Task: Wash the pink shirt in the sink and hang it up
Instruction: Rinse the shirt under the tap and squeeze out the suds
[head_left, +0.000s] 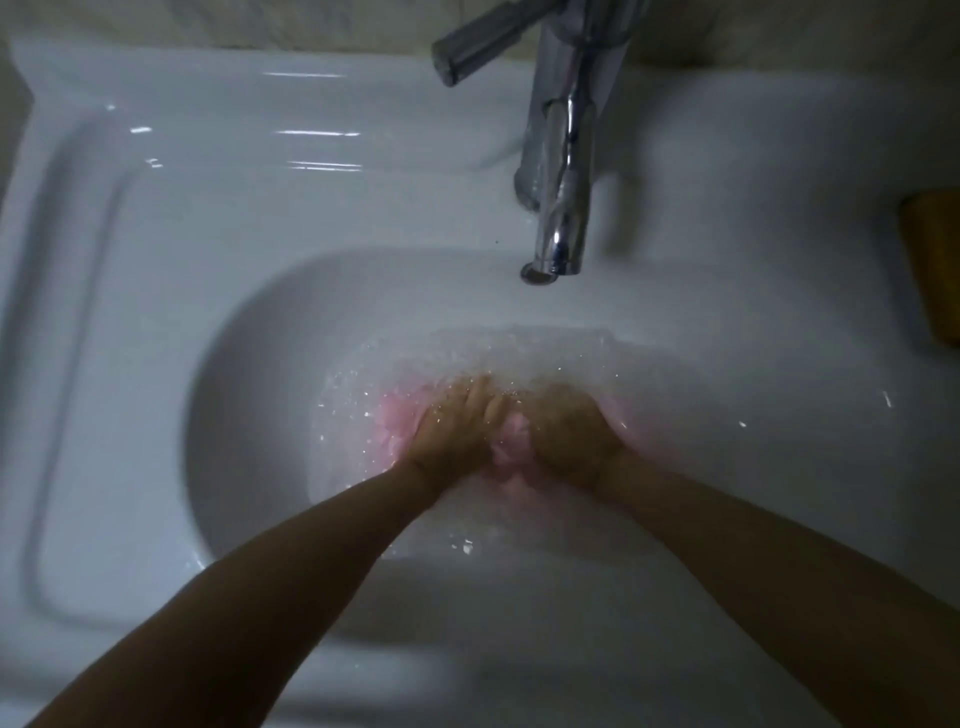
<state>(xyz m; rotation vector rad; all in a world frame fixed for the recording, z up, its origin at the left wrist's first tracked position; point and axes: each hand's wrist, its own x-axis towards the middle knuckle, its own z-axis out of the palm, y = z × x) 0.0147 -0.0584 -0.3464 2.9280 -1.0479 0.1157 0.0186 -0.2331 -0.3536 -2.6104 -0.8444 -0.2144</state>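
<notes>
The pink shirt lies bunched under foamy water in the basin of the white sink. Both my hands are down in the water on top of it. My left hand lies on the shirt's left part with its fingers pointing away from me. My right hand covers the right part, blurred by the water, its fingers curled into the fabric. Most of the shirt is hidden by hands and suds.
A chrome tap reaches over the back of the basin, its lever pointing left. A yellow-brown object sits on the sink's right ledge. The left ledge holds a moulded recess.
</notes>
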